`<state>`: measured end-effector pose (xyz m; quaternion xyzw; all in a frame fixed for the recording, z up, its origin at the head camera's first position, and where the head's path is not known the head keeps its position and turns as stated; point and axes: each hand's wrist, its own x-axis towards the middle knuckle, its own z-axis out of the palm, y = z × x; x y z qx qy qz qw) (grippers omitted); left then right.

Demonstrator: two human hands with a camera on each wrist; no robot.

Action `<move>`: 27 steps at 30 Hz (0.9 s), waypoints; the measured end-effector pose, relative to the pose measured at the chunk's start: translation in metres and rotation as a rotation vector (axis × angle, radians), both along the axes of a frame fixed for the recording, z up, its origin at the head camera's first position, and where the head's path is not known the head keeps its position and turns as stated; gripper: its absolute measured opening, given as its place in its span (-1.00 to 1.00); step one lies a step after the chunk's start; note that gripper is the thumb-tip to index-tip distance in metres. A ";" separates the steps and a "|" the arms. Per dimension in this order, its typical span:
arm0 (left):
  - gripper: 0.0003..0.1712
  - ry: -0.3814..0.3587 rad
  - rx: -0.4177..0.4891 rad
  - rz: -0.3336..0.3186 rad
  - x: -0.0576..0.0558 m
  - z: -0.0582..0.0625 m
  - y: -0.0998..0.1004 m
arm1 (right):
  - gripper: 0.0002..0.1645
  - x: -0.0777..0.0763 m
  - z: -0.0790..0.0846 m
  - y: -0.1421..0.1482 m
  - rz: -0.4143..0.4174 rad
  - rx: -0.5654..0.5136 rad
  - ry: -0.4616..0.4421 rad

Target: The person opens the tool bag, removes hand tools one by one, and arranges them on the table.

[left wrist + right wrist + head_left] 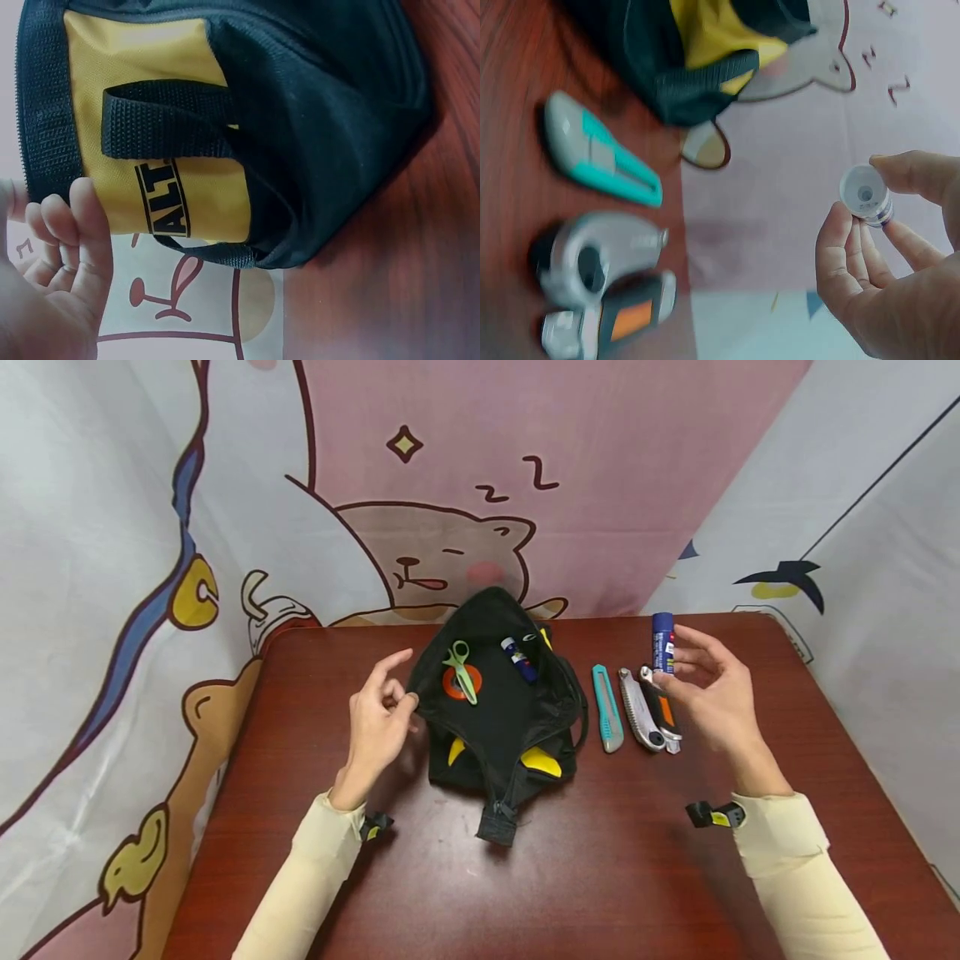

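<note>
A black and yellow tool bag (495,727) stands unzipped on the table. Its left rim is pinched by my left hand (378,714); in the left wrist view that hand (64,262) is at the zip edge. Inside the bag lie light green scissors (462,672), an orange ring-shaped roll (452,687) partly under them, and a blue glue stick (519,660). My right hand (716,693) holds another blue glue stick (663,643) upright above the table, between thumb and fingers. The right wrist view shows the white base of this glue stick (864,191).
Right of the bag lie a teal utility knife (607,710), a grey folding saw (640,710) and a black and orange cutter (664,710), side by side. A printed cloth (600,485) hangs behind the brown table (600,877).
</note>
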<state>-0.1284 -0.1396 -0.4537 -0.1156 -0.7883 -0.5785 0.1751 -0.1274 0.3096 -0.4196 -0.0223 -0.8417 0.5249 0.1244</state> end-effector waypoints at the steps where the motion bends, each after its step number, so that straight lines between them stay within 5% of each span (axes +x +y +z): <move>1: -0.26 0.009 0.011 0.008 0.000 0.000 0.000 | -0.10 0.000 -0.002 0.005 -0.008 0.001 -0.010; 12: -0.19 0.050 0.095 -0.035 -0.007 0.003 0.006 | -0.07 0.004 -0.027 0.058 -0.084 0.032 -0.164; 27: -0.23 0.071 0.167 -0.079 -0.014 0.003 0.009 | -0.12 0.005 -0.070 0.081 -0.022 0.129 -0.277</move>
